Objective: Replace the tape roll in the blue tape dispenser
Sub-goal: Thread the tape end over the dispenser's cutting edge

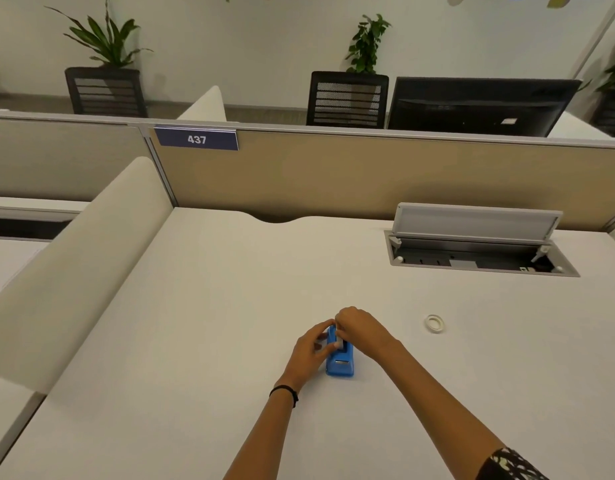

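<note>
1. Blue tape dispenser (340, 362) sits on white tabletop (195, 341), near front centre
2. Left hand (311, 348) curled around dispenser's left side, steadying it
3. Right hand (359, 325) over the top, fingers pinched at roll slot; contents hidden
4. Loose tape roll (435, 322) lies flat well to the right, untouched

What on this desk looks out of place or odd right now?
Little stands out. The desk's cable hatch at the far right is propped open, exposing the tray. A loose tape roll lies flat, right of the blue tape dispenser both hands are working on.
</note>
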Action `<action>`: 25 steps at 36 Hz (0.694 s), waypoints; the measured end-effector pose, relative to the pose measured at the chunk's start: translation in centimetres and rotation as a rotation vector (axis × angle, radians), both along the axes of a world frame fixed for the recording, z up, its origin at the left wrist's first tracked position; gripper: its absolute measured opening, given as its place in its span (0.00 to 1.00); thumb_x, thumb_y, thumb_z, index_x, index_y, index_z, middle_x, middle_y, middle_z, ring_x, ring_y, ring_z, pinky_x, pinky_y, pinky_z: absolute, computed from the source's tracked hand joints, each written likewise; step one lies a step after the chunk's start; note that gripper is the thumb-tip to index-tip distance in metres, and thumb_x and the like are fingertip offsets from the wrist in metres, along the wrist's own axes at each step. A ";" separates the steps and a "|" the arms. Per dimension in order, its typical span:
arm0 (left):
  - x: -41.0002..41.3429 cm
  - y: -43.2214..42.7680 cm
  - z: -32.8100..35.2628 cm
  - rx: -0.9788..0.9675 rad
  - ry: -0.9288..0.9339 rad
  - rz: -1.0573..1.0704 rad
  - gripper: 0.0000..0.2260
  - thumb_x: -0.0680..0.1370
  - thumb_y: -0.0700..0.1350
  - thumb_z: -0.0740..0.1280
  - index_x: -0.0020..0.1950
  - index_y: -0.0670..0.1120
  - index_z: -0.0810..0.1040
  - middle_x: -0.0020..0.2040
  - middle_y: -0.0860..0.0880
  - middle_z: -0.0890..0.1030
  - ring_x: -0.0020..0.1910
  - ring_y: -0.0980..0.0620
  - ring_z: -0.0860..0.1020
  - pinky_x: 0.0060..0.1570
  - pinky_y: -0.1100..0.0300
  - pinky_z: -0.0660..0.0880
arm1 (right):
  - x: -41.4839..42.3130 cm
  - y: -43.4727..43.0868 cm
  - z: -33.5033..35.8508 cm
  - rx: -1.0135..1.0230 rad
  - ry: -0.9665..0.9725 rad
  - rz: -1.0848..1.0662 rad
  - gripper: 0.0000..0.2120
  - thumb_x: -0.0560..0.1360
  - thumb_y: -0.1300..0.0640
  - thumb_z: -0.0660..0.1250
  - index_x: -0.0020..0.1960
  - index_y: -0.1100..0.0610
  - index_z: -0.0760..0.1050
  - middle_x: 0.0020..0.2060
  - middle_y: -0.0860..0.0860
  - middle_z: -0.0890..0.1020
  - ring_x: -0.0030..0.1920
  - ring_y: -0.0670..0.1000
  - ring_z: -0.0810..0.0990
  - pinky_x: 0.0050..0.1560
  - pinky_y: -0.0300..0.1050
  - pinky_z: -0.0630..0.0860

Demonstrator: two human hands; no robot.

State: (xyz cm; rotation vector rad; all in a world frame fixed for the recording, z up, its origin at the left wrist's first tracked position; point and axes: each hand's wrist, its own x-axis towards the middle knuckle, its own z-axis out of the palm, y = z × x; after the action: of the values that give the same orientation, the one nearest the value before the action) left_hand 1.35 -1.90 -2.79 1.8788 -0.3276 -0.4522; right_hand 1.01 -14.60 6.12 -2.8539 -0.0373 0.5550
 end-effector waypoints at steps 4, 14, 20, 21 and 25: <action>0.0 0.0 0.0 0.001 -0.001 0.004 0.20 0.75 0.47 0.67 0.66 0.53 0.68 0.58 0.55 0.74 0.56 0.57 0.73 0.44 0.77 0.70 | 0.4 0.6 0.2 -0.083 0.024 0.024 0.17 0.73 0.67 0.62 0.29 0.58 0.61 0.26 0.51 0.61 0.25 0.47 0.60 0.26 0.37 0.57; 0.0 -0.1 -0.1 0.003 0.001 0.008 0.21 0.75 0.47 0.68 0.66 0.54 0.67 0.58 0.54 0.75 0.56 0.57 0.73 0.45 0.76 0.71 | 0.5 1.5 2.0 -0.159 0.012 0.138 0.24 0.72 0.68 0.64 0.28 0.55 0.53 0.27 0.51 0.59 0.26 0.46 0.58 0.26 0.37 0.55; 0.0 -0.1 -0.2 0.007 0.003 0.017 0.21 0.75 0.47 0.67 0.67 0.52 0.67 0.57 0.53 0.75 0.56 0.56 0.73 0.45 0.74 0.71 | 0.8 1.5 2.1 -0.139 0.011 0.130 0.24 0.72 0.67 0.65 0.28 0.54 0.52 0.28 0.51 0.58 0.26 0.46 0.58 0.26 0.37 0.55; 0.0 -0.1 -0.2 0.007 0.005 0.016 0.21 0.75 0.47 0.67 0.67 0.52 0.67 0.57 0.54 0.75 0.56 0.56 0.73 0.45 0.74 0.71 | 0.7 1.4 2.1 -0.137 0.016 0.126 0.24 0.72 0.67 0.65 0.28 0.55 0.53 0.28 0.51 0.59 0.26 0.46 0.58 0.26 0.37 0.56; -0.1 0.0 -0.1 0.007 0.003 0.008 0.21 0.75 0.47 0.67 0.66 0.53 0.67 0.58 0.55 0.75 0.57 0.57 0.73 0.46 0.73 0.71 | 0.6 1.1 1.9 -0.116 0.023 0.085 0.23 0.71 0.67 0.65 0.28 0.55 0.54 0.27 0.51 0.60 0.25 0.47 0.58 0.26 0.37 0.56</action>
State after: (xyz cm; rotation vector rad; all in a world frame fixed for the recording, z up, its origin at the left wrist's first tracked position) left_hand 1.28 -1.95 -2.90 1.8855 -0.3164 -0.4516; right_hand 1.56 -13.51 8.07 -2.9693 -0.1266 0.6262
